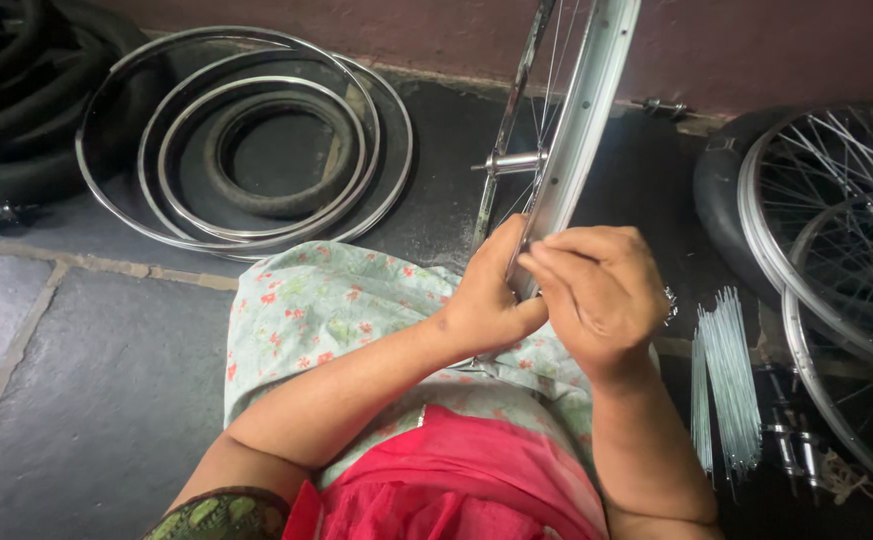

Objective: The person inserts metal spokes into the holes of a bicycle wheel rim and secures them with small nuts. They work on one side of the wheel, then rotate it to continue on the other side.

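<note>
The wheel rim (581, 130) is bright, smooth metal with a dull shine, its spokes (554, 70) thin wire. The loose spokes (726, 380) gleam silver. The stacked hoops (246, 140) are polished, glossy metal. The tyres (16, 90) are matt black rubber. The floor (76, 380) is rough grey stone. The lap cloth (326, 300) is soft, matt floral cotton.

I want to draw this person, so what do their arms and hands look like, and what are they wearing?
Both arms are bare from elbow to fingers. The left arm has a short dark green patterned sleeve near the shoulder. The left hand shows no jewellery. The right hand has a silvery ring. A pink garment and pale flowered cloth cover the body and lap.
</note>
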